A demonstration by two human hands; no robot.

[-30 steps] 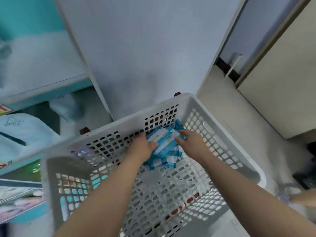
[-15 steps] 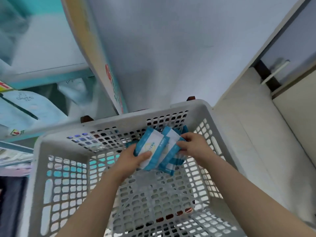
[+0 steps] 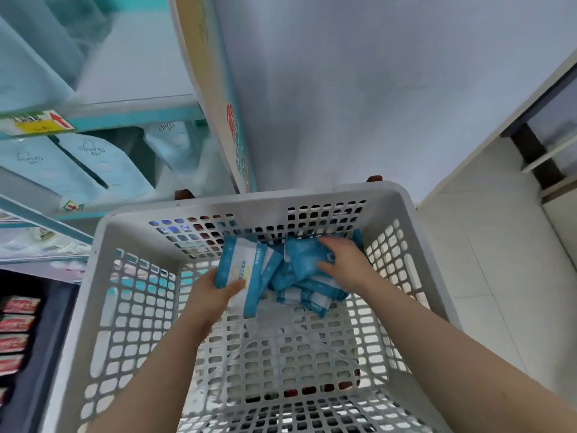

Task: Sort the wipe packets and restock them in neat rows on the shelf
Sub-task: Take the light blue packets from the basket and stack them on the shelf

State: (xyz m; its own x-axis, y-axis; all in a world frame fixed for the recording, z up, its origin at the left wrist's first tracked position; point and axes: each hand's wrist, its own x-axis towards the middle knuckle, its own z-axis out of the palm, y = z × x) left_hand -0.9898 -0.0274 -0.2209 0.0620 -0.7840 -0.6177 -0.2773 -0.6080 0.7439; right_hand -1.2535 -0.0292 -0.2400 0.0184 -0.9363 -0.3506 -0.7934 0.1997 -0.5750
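Several blue-and-white wipe packets (image 3: 299, 276) lie heaped at the far end of a white perforated plastic basket (image 3: 131, 307). My left hand (image 3: 215, 295) grips a small stack of packets (image 3: 243, 270) by its near end, thumb on top. My right hand (image 3: 343, 264) lies on the right side of the heap, fingers curled over a crumpled blue packet (image 3: 304, 259). The shelf (image 3: 134, 110) stands at the left, its boards edged in teal.
Pale blue product packs (image 3: 78, 164) fill the shelf's middle level, with a price tag (image 3: 37, 123) on the board above. Red packets (image 3: 18, 323) sit on a low shelf at far left. A white end panel (image 3: 359, 89) rises behind the basket; tiled floor (image 3: 487, 260) lies right.
The view has swung left, showing more of the shelf. My left hand has drawn its stack of packets away from the heap, and my right hand has shifted onto the heap's right side.
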